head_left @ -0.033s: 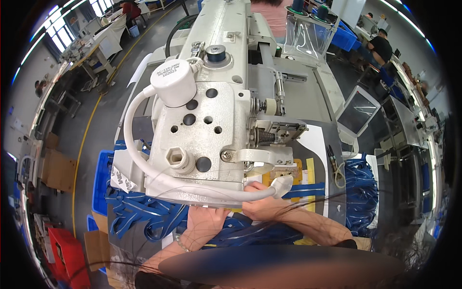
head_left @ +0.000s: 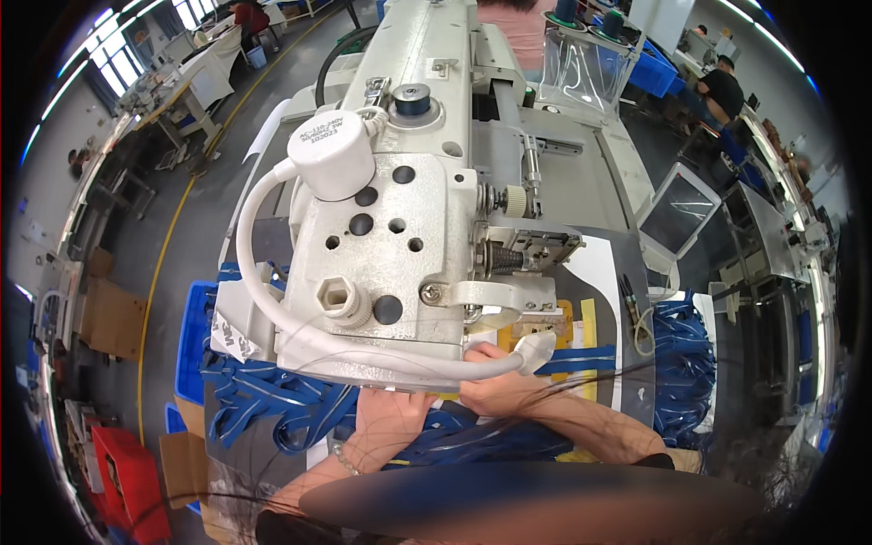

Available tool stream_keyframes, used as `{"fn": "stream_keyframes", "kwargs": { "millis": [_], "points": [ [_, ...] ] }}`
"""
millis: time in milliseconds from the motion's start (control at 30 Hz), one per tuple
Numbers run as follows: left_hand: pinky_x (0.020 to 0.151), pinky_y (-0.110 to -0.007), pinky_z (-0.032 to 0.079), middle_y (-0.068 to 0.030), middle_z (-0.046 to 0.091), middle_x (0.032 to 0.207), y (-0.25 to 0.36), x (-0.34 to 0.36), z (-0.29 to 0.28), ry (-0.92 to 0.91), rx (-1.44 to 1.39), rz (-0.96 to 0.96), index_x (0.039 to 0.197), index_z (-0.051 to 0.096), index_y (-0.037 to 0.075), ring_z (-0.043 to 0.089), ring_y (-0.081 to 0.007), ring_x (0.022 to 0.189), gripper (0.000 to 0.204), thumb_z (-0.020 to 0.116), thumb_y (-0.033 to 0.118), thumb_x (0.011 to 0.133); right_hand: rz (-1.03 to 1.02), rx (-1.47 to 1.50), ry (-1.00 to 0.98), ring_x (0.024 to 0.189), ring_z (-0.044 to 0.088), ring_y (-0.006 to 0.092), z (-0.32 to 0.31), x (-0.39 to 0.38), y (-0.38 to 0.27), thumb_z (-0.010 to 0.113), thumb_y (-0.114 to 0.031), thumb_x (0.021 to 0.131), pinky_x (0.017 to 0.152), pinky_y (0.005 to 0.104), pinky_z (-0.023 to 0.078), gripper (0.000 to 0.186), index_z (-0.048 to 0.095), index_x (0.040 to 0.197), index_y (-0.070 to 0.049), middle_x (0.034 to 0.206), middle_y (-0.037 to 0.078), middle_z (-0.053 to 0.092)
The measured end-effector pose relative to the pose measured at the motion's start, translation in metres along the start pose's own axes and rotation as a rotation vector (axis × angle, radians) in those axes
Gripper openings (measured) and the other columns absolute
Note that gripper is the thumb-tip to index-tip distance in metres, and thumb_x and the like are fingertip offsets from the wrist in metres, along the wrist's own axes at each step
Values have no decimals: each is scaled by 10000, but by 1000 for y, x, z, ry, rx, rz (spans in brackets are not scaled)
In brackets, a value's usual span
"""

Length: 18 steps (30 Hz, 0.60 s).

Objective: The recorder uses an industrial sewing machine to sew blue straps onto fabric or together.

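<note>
Both my hands are at the front of a large white sewing machine [head_left: 422, 272], its head hiding part of them. My left hand [head_left: 392, 420], a beaded bracelet at its wrist, is closed just below the machine head. Close by, my right hand [head_left: 500, 391] curls its fingers beneath the white tube's end. Whatever lies between the fingers of either hand is hidden. Beside the right hand, a blue zipper strip [head_left: 581, 360] crosses a yellow plate [head_left: 565, 329]. Below the hands spreads a heap of blue zipper strips [head_left: 490, 442] with pale shiny lines.
More blue zipper strips pile up at the left [head_left: 272, 400] and right [head_left: 683, 363] of the worktop. A small tool with a cord [head_left: 629, 304] lies at the right, below a tilted screen [head_left: 679, 209]. Blue bins [head_left: 193, 341] and cardboard [head_left: 182, 468] stand left.
The whole view shifts very slightly. My hands and the zipper strips stay in the same places.
</note>
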<state>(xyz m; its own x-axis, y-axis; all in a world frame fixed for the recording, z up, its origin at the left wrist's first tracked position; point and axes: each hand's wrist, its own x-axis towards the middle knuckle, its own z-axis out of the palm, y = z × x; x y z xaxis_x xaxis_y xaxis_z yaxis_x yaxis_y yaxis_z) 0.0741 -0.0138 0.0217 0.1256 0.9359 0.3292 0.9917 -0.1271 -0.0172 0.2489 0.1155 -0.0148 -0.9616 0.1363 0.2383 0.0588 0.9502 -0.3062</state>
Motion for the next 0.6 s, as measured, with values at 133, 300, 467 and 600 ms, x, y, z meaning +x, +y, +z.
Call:
{"fn": "stream_keyframes", "kwargs": {
  "millis": [133, 300, 467, 600],
  "points": [
    [856, -466, 419, -127, 602, 987, 10, 2, -4, -7, -10, -82, 1018, 644, 39, 570, -308, 967, 319, 651, 270, 798, 60, -16, -150, 964, 622, 205, -9, 4, -3, 509, -151, 859, 794, 307, 526, 343, 562, 1197, -167, 1094, 7, 622],
    [865, -472, 416, -144, 605, 1026, 10, 2, -2, -37, -69, -111, 1051, 633, 39, 568, -323, 976, 331, 644, 255, 800, -152, -360, -121, 973, 590, 196, -13, 8, -4, 481, -119, 841, 854, 324, 526, 303, 557, 1128, -59, 956, 54, 573],
    [876, -479, 401, -161, 609, 1057, 12, 7, -7, -80, -153, -156, 1074, 625, 43, 572, -339, 976, 334, 636, 241, 806, -102, -272, 15, 959, 602, 190, -13, 9, -3, 495, -126, 843, 817, 315, 533, 276, 570, 1105, -84, 958, 29, 571],
    [870, -474, 393, -150, 609, 1071, 5, 11, -18, -194, -158, -149, 1089, 620, 48, 568, -333, 998, 351, 635, 260, 810, -6, -81, 133, 909, 638, 183, -8, 5, -6, 570, -157, 816, 702, 289, 540, 310, 582, 1124, -133, 1068, -11, 619]
  ]
}}
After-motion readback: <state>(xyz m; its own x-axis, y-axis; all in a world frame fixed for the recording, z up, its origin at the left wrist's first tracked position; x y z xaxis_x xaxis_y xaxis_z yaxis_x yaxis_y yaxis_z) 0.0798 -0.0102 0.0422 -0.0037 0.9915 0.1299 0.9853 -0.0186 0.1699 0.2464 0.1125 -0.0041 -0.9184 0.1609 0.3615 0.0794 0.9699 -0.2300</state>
